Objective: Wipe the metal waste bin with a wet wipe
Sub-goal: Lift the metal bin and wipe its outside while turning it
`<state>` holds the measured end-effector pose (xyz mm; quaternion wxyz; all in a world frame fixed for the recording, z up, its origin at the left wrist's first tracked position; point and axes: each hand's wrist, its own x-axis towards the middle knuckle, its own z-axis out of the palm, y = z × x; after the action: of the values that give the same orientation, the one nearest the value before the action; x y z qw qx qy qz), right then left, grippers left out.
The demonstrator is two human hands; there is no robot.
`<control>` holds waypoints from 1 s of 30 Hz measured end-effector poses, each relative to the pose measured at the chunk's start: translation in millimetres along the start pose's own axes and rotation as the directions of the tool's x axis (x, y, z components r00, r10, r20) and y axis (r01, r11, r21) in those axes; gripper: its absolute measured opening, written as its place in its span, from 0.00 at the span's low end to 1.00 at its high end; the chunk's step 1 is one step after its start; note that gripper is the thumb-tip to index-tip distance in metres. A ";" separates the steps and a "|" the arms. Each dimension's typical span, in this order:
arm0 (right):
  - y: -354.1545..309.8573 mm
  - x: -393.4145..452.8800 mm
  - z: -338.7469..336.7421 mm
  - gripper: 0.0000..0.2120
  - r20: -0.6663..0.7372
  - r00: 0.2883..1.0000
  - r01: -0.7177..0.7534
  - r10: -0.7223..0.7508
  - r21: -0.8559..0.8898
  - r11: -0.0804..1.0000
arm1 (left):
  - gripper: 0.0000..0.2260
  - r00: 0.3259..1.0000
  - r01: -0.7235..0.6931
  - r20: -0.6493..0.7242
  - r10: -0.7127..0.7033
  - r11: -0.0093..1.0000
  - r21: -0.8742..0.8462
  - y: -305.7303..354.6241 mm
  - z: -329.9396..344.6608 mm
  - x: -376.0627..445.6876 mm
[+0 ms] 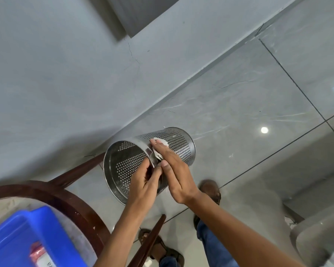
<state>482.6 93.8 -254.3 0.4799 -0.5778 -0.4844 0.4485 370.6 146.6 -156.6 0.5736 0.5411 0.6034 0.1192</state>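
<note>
A: Held up off the floor, tilted on its side: perforated cylindrical metal waste bin (172, 143), open mouth turned toward the camera and to the left, closed base pointing away to the right.

B: Gripped how?

A: By the left hand (144, 182) at the near rim, fingers (146, 166) curled inside the mouth, thumb outside, clamped on the rim.

B: And the other?

A: Right hand (174, 170) laid flat along the outer wall, fingers together and stretched out, pressing a crumpled white wet wipe (161, 141) against the perforated side. Only the wipe's edges visible, poking out beyond the fingertips and beside the palm.

B: Below all that?

A: Glossy grey marble-look floor tiles (258, 97) with dark grout lines, meeting a grey plastered wall (56, 64) on the left. Two feet in brown sandals (210, 189) under blue jeans, standing on the tiles.

B: Lower left corner?

A: Round tabletop with a dark wooden rim (52, 193), and on it a blue plastic tray (27, 237). Inside the tray, a blurred packet with a red-and-white label (40, 255); print too soft to read.

B: Far right?

A: Pale grey rounded shape at the frame edge, too blurred to identify.
</note>
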 end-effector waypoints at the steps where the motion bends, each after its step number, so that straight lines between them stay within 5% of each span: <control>1: 2.5 3.0 -1.8 0.26 0.017 1.000 0.006 -0.006 -0.033 0.999 | 0.17 1.000 -0.002 0.006 0.002 1.000 0.011 0.3 0.6 -3.2; 7: 34.7 31.3 -17.3 0.26 -0.046 0.964 -0.265 0.261 -0.180 0.947 | 0.21 0.999 -0.002 0.037 0.001 1.000 0.030 7.3 -1.5 -15.7; 10: 66.2 36.7 -33.4 0.26 -0.101 0.871 -0.491 0.480 -0.192 0.850 | 0.04 0.996 -0.076 0.053 0.074 0.996 0.049 -0.9 -6.1 -17.3; 15: 116.0 19.6 -55.9 0.21 -0.144 0.684 -0.729 0.715 -0.137 0.671 | 0.10 0.988 -0.129 0.103 0.116 0.983 0.132 -16.5 -8.1 -21.4; 20: 134.7 0.0 -54.1 0.17 -0.295 0.604 -0.791 0.740 -0.105 0.603 | 0.12 0.975 -0.218 0.095 0.202 0.952 0.215 -34.0 -3.7 -7.9; 25: 133.1 -14.5 -52.8 0.16 -0.454 0.382 -0.789 0.805 0.294 0.540 | 0.11 0.957 -0.291 0.125 0.262 0.864 0.410 -67.6 12.9 24.1; 30: 122.5 -25.0 -52.3 0.14 -0.359 0.378 -0.654 0.853 0.549 0.521 | 0.03 0.909 -0.412 0.221 0.352 0.684 0.602 -100.8 29.7 57.1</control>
<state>546.7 54.1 -367.0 0.4268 -0.7575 0.0938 0.4851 356.9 138.6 -275.2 0.3443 0.8209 0.4556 0.0010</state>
